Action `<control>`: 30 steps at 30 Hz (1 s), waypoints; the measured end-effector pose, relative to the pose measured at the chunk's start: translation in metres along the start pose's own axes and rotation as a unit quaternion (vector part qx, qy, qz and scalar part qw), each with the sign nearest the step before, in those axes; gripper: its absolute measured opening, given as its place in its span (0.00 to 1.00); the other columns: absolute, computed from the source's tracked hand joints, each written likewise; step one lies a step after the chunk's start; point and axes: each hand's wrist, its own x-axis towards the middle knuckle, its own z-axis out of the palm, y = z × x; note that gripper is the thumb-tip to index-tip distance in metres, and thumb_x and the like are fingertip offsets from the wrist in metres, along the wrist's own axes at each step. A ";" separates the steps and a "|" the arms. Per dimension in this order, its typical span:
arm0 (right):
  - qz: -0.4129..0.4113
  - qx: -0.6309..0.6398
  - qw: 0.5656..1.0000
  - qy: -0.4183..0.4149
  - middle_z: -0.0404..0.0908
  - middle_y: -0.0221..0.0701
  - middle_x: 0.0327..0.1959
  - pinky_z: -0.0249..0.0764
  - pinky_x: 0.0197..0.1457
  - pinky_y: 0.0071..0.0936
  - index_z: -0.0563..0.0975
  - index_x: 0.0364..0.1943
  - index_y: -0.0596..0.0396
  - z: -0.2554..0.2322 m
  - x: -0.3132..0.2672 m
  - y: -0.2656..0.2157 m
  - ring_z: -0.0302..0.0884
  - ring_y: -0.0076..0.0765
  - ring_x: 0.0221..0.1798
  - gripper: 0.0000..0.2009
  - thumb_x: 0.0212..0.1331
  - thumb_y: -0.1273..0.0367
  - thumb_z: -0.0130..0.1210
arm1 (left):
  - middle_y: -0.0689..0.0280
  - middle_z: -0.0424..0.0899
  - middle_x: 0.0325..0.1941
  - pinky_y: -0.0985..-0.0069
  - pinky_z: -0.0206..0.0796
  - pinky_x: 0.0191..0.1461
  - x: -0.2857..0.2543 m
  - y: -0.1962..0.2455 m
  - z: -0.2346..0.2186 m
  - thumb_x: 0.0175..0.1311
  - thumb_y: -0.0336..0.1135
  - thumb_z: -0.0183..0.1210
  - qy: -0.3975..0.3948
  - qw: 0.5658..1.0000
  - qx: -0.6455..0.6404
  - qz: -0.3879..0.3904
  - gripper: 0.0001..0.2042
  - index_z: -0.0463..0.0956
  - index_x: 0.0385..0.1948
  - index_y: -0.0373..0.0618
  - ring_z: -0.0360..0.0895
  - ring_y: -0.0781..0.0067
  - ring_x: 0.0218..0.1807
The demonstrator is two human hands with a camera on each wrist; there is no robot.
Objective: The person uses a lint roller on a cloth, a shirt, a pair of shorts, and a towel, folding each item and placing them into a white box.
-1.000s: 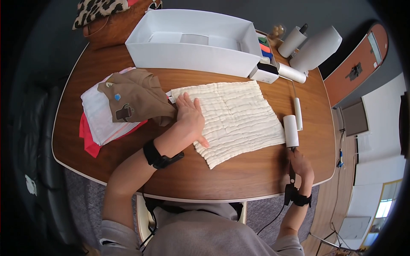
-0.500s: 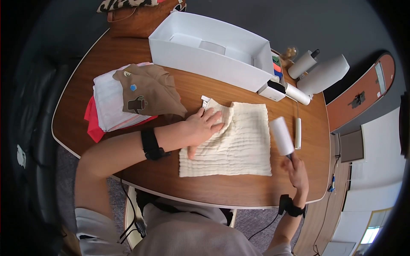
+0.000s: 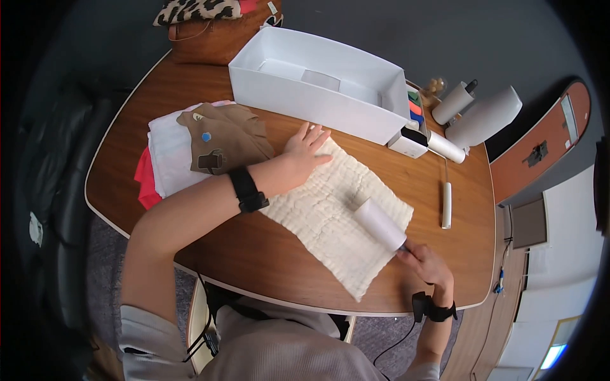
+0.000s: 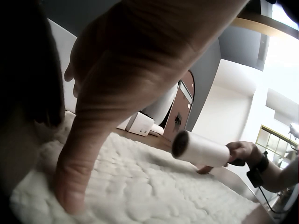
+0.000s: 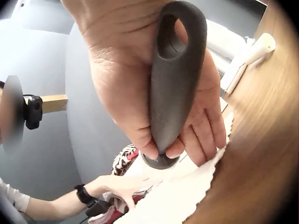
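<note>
A cream crinkled cloth (image 3: 318, 216) lies slantwise on the wooden table. My left hand (image 3: 304, 159) rests on its far left part, fingers spread; in the left wrist view the thumb (image 4: 74, 182) presses into the fabric. My right hand (image 3: 427, 263) grips a lint roller (image 3: 380, 225) by its dark grey handle (image 5: 174, 88), which has a hole at the end. Thumb and fingertips pinch the handle's neck. The white roll overlaps the cloth's right part in the head view, while the left wrist view shows it close over the fabric.
Left of the cloth sits a stack of folded clothes, a brown garment (image 3: 235, 136) on top. Behind stands a large white box (image 3: 318, 95), with a small white box (image 3: 406, 143) beside it. A thin white roller (image 3: 447, 205) lies at the right; a brown bag (image 3: 216, 41) stands back left.
The cloth has shifted and turned, its folded-up far corner now flattened, with my left hand moving on it. My right hand has brought the lint roller from the table's right side over the cloth.
</note>
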 end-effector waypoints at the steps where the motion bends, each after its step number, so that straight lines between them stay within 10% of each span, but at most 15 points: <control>1: -0.003 -0.005 0.999 -0.032 0.75 0.46 0.30 0.67 0.38 0.36 0.71 0.43 0.56 -0.001 -0.006 -0.006 0.72 0.51 0.35 0.15 0.58 0.61 0.45 | 0.50 0.36 0.69 0.57 0.26 0.68 0.005 -0.001 0.000 0.29 0.42 0.70 0.008 1.000 0.000 -0.007 0.49 0.51 0.62 0.59 0.34 0.55 0.70; 7: -0.124 0.178 0.967 -0.131 0.77 0.41 0.33 0.69 0.40 0.33 0.72 0.44 0.57 0.017 -0.011 -0.014 0.75 0.43 0.35 0.15 0.60 0.62 0.44 | 0.56 0.71 0.49 0.69 0.53 0.57 0.034 0.025 -0.005 0.51 0.34 0.55 0.278 0.942 0.147 -0.118 0.22 0.66 0.51 0.43 0.64 0.59 0.54; 12: -0.082 0.318 0.944 -0.017 0.77 0.34 0.24 0.71 0.35 0.25 0.71 0.37 0.62 -0.007 -0.013 0.012 0.74 0.29 0.27 0.11 0.61 0.67 0.41 | 0.56 0.77 0.33 0.70 0.64 0.44 -0.017 0.086 -0.029 0.53 0.52 0.52 -0.014 0.995 -0.034 -0.093 0.29 0.70 0.44 0.30 0.72 0.63 0.42; 14: -0.030 0.315 0.948 0.039 0.74 0.31 0.19 0.69 0.30 0.21 0.70 0.34 0.61 -0.016 -0.003 0.012 0.72 0.25 0.22 0.11 0.61 0.67 0.40 | 0.45 0.74 0.43 0.67 0.64 0.45 -0.032 0.110 -0.028 0.50 0.63 0.48 -0.102 0.985 -0.088 -0.104 0.41 0.62 0.53 0.28 0.71 0.54 0.48; 17: 0.024 0.309 0.946 0.093 0.69 0.27 0.14 0.66 0.23 0.18 0.69 0.31 0.60 -0.024 0.016 0.001 0.67 0.21 0.16 0.11 0.62 0.66 0.40 | 0.35 0.62 0.55 0.61 0.61 0.51 -0.048 0.130 -0.002 0.47 0.68 0.46 -0.013 0.990 -0.028 -0.134 0.48 0.52 0.58 0.28 0.62 0.40 0.57; 18: 0.021 0.294 0.950 0.102 0.68 0.27 0.14 0.65 0.21 0.18 0.69 0.31 0.60 -0.024 0.022 0.001 0.66 0.20 0.15 0.11 0.62 0.66 0.40 | 0.32 0.47 0.62 0.56 0.52 0.58 -0.046 0.125 -0.002 0.45 0.66 0.52 -0.049 0.991 -0.090 -0.083 0.50 0.47 0.60 0.29 0.49 0.34 0.63; 23: 0.024 0.190 0.977 0.093 0.65 0.26 0.11 0.63 0.19 0.19 0.71 0.34 0.64 -0.020 0.034 -0.011 0.64 0.20 0.13 0.13 0.61 0.65 0.42 | 0.38 0.37 0.65 0.52 0.37 0.66 -0.048 0.084 0.012 0.30 0.57 0.67 -0.005 0.984 -0.167 0.057 0.54 0.47 0.62 0.39 0.36 0.40 0.68; 26: 0.019 0.088 0.992 0.091 0.70 0.41 0.13 0.67 0.23 0.31 0.71 0.38 0.65 -0.013 0.036 -0.021 0.70 0.38 0.15 0.14 0.59 0.65 0.45 | 0.45 0.41 0.67 0.52 0.32 0.68 -0.031 0.044 0.009 0.24 0.51 0.71 -0.030 0.973 -0.175 0.146 0.56 0.48 0.62 0.47 0.36 0.51 0.69; 30: -0.037 -0.011 0.993 0.113 0.73 0.50 0.21 0.67 0.31 0.42 0.71 0.36 0.60 0.003 0.030 -0.027 0.71 0.56 0.28 0.14 0.59 0.61 0.44 | 0.42 0.48 0.64 0.57 0.34 0.69 -0.017 0.021 0.017 0.31 0.48 0.69 0.101 0.970 -0.212 0.055 0.49 0.53 0.59 0.39 0.40 0.48 0.68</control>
